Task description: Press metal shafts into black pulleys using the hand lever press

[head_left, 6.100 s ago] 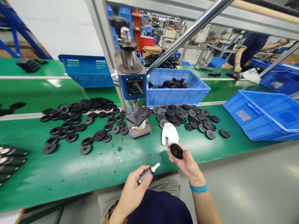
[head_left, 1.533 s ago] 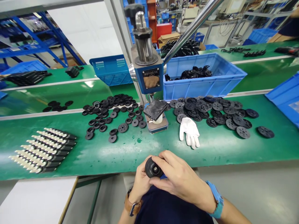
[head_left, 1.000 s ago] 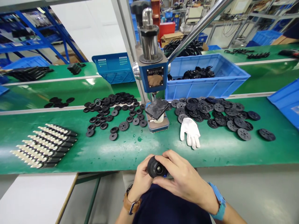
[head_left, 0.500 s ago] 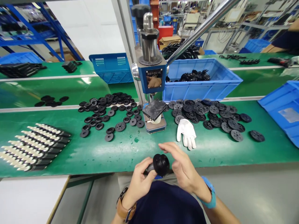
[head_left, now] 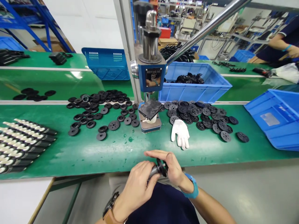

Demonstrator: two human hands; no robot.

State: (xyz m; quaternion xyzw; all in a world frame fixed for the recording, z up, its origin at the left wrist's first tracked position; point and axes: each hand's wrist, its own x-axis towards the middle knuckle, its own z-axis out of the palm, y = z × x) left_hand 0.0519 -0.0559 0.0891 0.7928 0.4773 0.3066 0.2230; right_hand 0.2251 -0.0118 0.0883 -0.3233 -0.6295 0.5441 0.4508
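My left hand (head_left: 139,182) is closed around the shaft of a black cylindrical part (head_left: 158,168) with a round flanged end, held just past the table's front edge. Against that flanged end rests the palm of my right hand (head_left: 172,168), fingers stretched out to the left above it. The part's far side is hidden by the right palm. Beyond my hands, a white glove (head_left: 180,133) lies on the green table. Behind it and to the left stands a hand press (head_left: 151,76), with a dark flat block (head_left: 150,109) on its base.
Small black discs (head_left: 91,116) spread left of the press, larger discs (head_left: 217,116) right of it. Rows of black-and-white parts (head_left: 25,140) stand far left. Blue bins (head_left: 193,93) sit behind and at right. Another person's arm (head_left: 283,45) shows at upper right.
My right hand has come in from the right and now meets the part's flanged end. The part has turned, its flange facing right. The view has shifted slightly.
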